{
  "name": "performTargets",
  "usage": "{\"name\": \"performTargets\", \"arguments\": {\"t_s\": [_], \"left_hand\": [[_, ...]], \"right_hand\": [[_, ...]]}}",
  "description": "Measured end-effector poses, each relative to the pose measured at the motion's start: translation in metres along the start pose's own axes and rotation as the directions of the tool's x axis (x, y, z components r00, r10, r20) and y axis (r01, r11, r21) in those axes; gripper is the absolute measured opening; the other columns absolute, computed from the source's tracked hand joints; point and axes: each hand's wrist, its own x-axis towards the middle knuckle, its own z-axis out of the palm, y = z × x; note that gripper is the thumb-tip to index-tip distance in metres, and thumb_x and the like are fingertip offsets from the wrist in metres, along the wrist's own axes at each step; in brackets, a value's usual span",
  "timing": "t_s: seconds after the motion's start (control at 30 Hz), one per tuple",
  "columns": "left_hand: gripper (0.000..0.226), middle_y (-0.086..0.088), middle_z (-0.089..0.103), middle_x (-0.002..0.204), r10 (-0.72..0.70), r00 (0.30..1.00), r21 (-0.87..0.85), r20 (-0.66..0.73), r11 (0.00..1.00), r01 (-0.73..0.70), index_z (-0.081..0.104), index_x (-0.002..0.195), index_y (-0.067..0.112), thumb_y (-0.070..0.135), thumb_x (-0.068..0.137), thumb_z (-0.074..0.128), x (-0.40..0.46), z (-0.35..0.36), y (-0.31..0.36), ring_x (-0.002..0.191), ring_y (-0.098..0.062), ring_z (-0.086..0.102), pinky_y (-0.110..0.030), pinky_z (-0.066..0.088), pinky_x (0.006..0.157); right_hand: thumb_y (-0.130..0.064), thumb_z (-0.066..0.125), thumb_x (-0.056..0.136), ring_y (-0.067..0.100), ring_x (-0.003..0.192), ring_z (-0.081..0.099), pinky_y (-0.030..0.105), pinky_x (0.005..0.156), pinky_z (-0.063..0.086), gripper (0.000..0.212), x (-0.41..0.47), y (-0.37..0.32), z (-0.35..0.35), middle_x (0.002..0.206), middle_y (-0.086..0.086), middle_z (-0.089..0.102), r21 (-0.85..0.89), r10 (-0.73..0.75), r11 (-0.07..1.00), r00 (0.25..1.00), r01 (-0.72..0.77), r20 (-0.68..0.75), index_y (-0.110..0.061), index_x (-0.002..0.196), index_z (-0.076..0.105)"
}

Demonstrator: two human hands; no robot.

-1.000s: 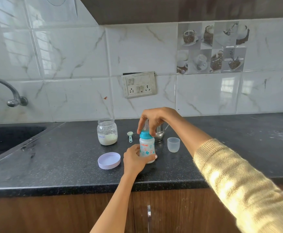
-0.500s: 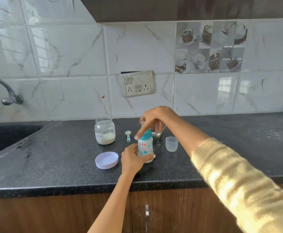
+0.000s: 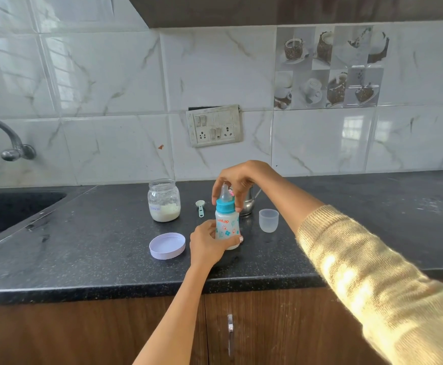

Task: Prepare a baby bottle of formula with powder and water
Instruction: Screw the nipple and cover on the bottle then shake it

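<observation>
Baby bottle (image 3: 227, 227) — upright on the dark speckled counter (image 3: 96, 248), near its front edge; white body with teal and orange print, teal screw collar (image 3: 225, 206), clear nipple on top.

Left hand (image 3: 206, 243) — wrapped round the lower body of the bottle, thumb at the front near the base, fingers behind.

Right hand (image 3: 237, 179) — reaches in from above, arm in a pale yellow knitted sleeve (image 3: 373, 280); fingertips curled down and clamped on the teal collar, the nipple standing between them.

Glass jar (image 3: 164, 201) — open, left of the bottle and further back; white powder in the bottom third, powder film on the walls.

Jar lid (image 3: 167, 245) — lilac, lying hollow side up just left of the left hand.

Measuring scoop (image 3: 200, 206) — small, pale teal, flat on the counter between jar and bottle.

Steel vessel (image 3: 247, 205) — behind the bottle, largely hidden by the right hand; contents cannot be told.

Bottle cap (image 3: 268, 219) — translucent, standing mouth up, right of the bottle, apart from it.

Fixtures — sink (image 3: 12, 209) and tap (image 3: 9, 143) at far left; switchboard (image 3: 214, 125) on the marbled wall tiles; wooden cabinet door with metal handle (image 3: 230, 335) below the counter.
</observation>
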Motion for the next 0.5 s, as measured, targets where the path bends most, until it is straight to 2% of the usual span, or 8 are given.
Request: {"name": "performTargets", "arguments": {"t_s": [0.23, 0.5], "left_hand": [[0.072, -0.004, 0.055, 0.134, -0.007, 1.000, -0.001, 0.003, 1.000, 0.007, 0.048, 0.130, 0.014, 0.033, 0.068, 0.081, 0.0003, -0.0002, 0.0005, 0.122, -0.019, 0.053, -0.035, 0.045, 0.098], [0.071, -0.004, 0.054, 0.135, -0.007, 1.000, 0.005, 0.003, 1.000, 0.007, 0.047, 0.131, 0.014, 0.032, 0.070, 0.079, -0.0008, -0.0005, 0.0011, 0.123, -0.019, 0.052, -0.035, 0.044, 0.099]], "right_hand": [[0.001, 0.079, 0.068, 0.031, 0.124, 0.048, 0.039, 0.094, 0.052, 0.050, 0.0068, 0.0087, 0.0039, 0.136, 0.001, 0.047, 0.042, -0.038, 0.998, 0.999, 0.038, -0.018, -0.036, 0.097, 0.063], [0.002, 0.079, 0.068, 0.029, 0.124, 0.047, 0.042, 0.095, 0.051, 0.052, 0.0073, 0.0086, 0.0053, 0.136, -0.001, 0.047, 0.005, -0.068, 0.998, 0.998, 0.068, -0.020, -0.036, 0.099, 0.063]]}}
